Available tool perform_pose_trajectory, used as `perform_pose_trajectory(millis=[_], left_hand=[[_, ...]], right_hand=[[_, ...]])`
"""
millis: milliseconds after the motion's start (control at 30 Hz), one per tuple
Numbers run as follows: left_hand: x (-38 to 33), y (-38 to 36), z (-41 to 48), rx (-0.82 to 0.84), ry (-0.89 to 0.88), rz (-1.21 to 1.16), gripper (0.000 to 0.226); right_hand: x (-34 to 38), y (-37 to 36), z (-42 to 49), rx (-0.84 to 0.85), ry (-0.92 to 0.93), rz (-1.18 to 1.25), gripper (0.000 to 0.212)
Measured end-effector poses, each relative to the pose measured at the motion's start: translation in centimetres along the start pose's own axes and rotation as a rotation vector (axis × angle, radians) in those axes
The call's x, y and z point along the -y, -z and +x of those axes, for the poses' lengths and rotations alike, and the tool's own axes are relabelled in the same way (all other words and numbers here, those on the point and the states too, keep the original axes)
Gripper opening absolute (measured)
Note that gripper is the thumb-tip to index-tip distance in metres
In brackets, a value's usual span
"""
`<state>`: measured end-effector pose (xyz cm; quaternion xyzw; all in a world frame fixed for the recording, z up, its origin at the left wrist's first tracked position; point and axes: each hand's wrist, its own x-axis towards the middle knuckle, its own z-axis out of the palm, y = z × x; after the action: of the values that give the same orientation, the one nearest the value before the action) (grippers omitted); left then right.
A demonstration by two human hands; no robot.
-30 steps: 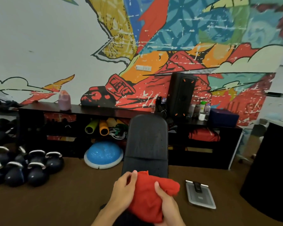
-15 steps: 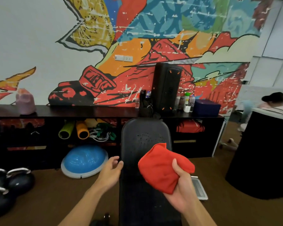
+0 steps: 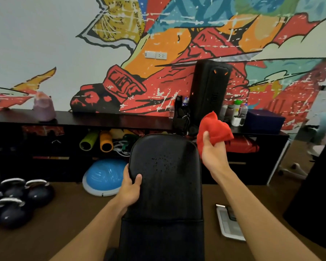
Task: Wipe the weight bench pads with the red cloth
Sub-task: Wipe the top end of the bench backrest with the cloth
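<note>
The black weight bench back pad (image 3: 166, 176) runs away from me down the middle, with the seat pad (image 3: 162, 240) below a seam nearer to me. My left hand (image 3: 130, 191) grips the back pad's left edge, thumb on top. My right hand (image 3: 213, 153) holds the bunched red cloth (image 3: 215, 129) in the air just beyond the pad's upper right corner, not touching the pad.
A long black shelf unit (image 3: 102, 119) stands along the mural wall with a tall black speaker (image 3: 209, 91), bottles and foam rollers. A blue balance dome (image 3: 104, 178) and several kettlebells (image 3: 17, 200) lie on the floor left. A white scale (image 3: 230, 223) lies right of the bench.
My left hand moved forward and took hold of the pad's left edge. My right hand carried the red cloth up and away toward the pad's top right corner.
</note>
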<state>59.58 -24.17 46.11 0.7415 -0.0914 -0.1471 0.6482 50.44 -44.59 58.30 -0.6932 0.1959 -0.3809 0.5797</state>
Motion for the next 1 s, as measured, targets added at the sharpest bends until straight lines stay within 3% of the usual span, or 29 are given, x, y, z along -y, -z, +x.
perform_pose_trajectory(millis=[133,233,333,433,600,733,867,1000], left_hand=[[1.0,-0.3,0.5,-0.054,-0.059,0.008,0.063],[1.1,-0.3,1.0,-0.06,-0.089,0.024,0.063],[1.5,-0.4,1.3,-0.071,-0.122,0.037,0.064],[1.7,-0.6,1.4,-0.101,-0.12,0.04,0.065],[1.7,-0.7,1.1,-0.087,-0.14,-0.005,0.062],[1.4,-0.7,0.8,-0.076,-0.138,-0.045,0.055],[1.5,-0.7,0.8,-0.08,-0.121,-0.043,0.063],[1.0,-0.7,0.5,-0.06,-0.105,-0.079,0.061]], right_hand=[[-4.7,-2.3,2.2,0.227,0.133,-0.475,0.051],[-7.1,-5.3,1.0,0.239,0.133,-0.859,0.072],[-6.7,-7.7,0.1,0.161,0.222,-1.0,0.079],[-6.1,-10.4,0.4,0.294,0.419,-1.138,0.081],[-5.3,-14.4,-1.1,0.623,0.795,-1.194,0.079],[-5.6,-12.9,0.0,0.732,0.998,-1.155,0.077],[-4.6,-10.3,2.9,0.78,0.953,-1.097,0.081],[-4.9,-6.4,6.0,0.643,0.732,-0.973,0.088]])
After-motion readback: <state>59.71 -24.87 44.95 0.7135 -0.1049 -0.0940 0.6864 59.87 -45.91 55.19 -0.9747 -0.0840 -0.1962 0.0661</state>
